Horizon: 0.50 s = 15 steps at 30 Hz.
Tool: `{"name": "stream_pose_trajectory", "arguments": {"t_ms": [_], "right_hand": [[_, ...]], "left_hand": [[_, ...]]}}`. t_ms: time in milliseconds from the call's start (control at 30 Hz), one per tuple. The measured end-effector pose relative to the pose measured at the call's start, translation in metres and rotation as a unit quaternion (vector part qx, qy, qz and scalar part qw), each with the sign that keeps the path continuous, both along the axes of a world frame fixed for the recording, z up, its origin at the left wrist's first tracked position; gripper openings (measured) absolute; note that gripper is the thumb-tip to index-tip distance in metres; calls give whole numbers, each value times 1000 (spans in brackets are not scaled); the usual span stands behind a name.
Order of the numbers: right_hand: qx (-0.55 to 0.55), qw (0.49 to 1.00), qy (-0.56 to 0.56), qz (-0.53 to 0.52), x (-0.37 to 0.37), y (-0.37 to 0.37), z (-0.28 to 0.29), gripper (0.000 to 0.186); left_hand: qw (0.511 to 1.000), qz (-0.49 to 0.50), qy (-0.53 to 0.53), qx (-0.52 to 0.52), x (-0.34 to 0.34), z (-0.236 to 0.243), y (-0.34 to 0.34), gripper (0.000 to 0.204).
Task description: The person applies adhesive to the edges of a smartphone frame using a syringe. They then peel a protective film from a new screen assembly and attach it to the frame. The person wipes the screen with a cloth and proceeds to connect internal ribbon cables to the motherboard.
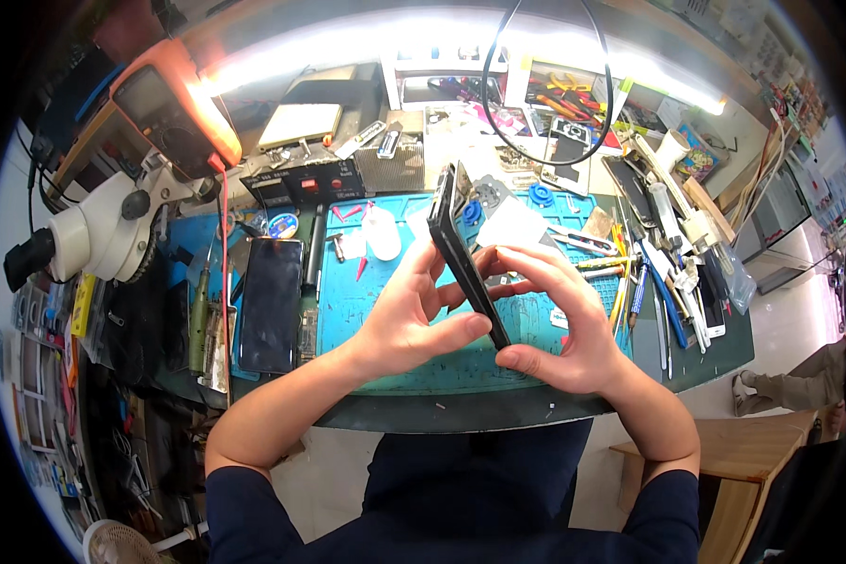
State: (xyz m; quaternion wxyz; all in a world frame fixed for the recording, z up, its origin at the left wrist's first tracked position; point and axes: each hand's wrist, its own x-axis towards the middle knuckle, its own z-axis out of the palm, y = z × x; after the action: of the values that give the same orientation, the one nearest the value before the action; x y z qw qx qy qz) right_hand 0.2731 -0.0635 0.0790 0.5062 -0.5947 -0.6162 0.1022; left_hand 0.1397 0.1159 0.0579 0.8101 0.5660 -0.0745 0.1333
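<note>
Prob. blk phone [467, 266] in L hand [408, 321] + R hand [578, 327].

Over the blue repair mat [343, 305], the black smartphone [468, 268], nearly edge-on, hides some fingertips of the left hand [399, 315]. Beyond the mat, the top edge cuts the cable loop [608, 94]; front-left of it, the lower edge cuts a fan [115, 545].

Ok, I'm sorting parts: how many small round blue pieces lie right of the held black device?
2: one blue piece just right of the black device, another blue piece farther right. The right hand may hide more.
</note>
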Motion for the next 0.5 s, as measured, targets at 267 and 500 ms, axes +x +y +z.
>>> {"name": "stream_pose_trajectory", "arguments": {"t_ms": [267, 500], "right_hand": [[6, 999, -37, -12, 1, -1, 1, 74], [-3, 1000, -5, -10, -1, -2, 0, 73]], "left_hand": [[999, -12, 13, 42, -2, 4, 2, 77], [998, -14, 40, 49, -2, 4, 5, 80]]}}
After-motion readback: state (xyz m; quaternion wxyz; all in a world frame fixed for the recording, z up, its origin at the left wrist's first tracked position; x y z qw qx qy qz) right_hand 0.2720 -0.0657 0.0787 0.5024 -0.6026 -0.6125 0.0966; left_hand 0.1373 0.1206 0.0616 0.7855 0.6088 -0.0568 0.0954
